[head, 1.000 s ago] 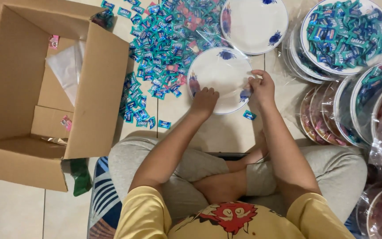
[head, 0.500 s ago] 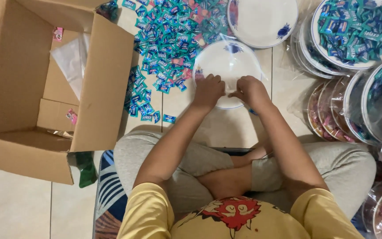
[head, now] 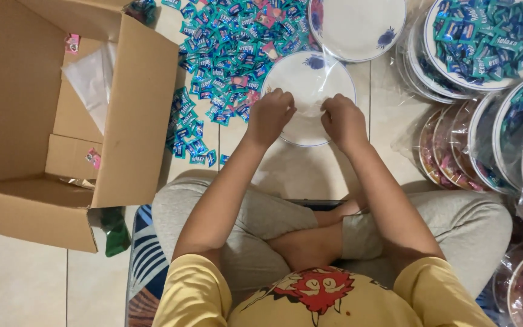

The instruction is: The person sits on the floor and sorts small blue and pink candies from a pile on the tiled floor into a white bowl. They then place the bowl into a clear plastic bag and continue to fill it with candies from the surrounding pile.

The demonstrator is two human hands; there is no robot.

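Observation:
A white plate with a blue flower print (head: 310, 75) lies on the tiled floor in front of my crossed legs, inside a clear plastic bag. My left hand (head: 270, 115) grips the plastic at the plate's near left rim. My right hand (head: 341, 120) pinches the plastic at the near right rim. Both sets of fingers are curled over the film. Just beyond the plate spreads a heap of several small teal and pink wrapped candies (head: 225, 54).
An open cardboard box (head: 134, 121) stands at the left with a plastic bag inside. Another white plate (head: 358, 24) lies farther back. Bagged plates filled with candies (head: 485, 42) are stacked at the right.
Both hands have come closer together along the near rim of the plate and now grip the plastic film; the right hand has left the plate's right edge.

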